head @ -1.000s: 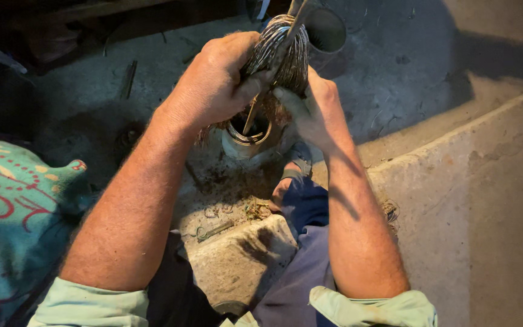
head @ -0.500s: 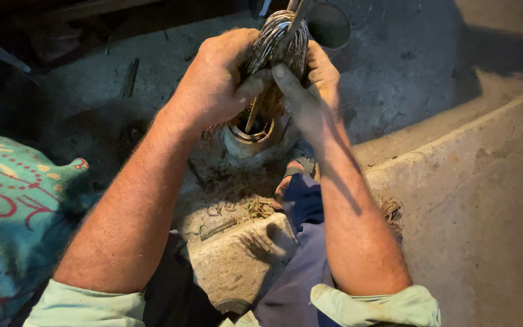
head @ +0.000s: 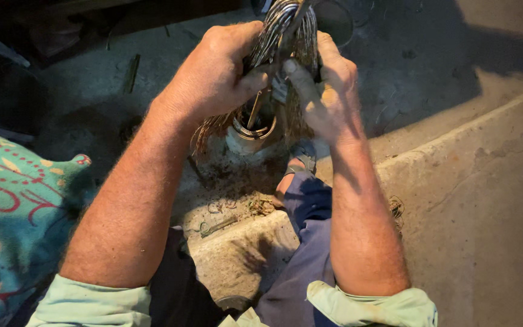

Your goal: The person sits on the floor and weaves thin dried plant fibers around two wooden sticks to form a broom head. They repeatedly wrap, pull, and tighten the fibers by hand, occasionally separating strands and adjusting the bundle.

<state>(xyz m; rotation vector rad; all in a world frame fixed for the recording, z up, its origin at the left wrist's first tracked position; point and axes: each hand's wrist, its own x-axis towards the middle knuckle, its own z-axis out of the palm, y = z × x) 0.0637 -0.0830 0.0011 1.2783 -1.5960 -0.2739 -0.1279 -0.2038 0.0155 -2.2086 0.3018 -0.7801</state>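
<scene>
Both the left hand (head: 216, 79) and the right hand (head: 325, 91) are closed around a bundle of wires (head: 286, 30) held near the top edge of view, directly above a small metal cylinder (head: 250, 134) on the gritty ground. A patterned teal cushion (head: 13, 212) crowds the left side, and a raised concrete ledge (head: 473, 181) bounds the right, leaving a narrow working gap between them.

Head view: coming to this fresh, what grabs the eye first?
Both hands meet at top centre, the left hand and right hand gripping a bundle of thin metal wires. Just below them a small round metal can stands on the rough concrete floor, with frayed coppery strands hanging beside it. At the left edge lies a teal patterned cloth.
</scene>
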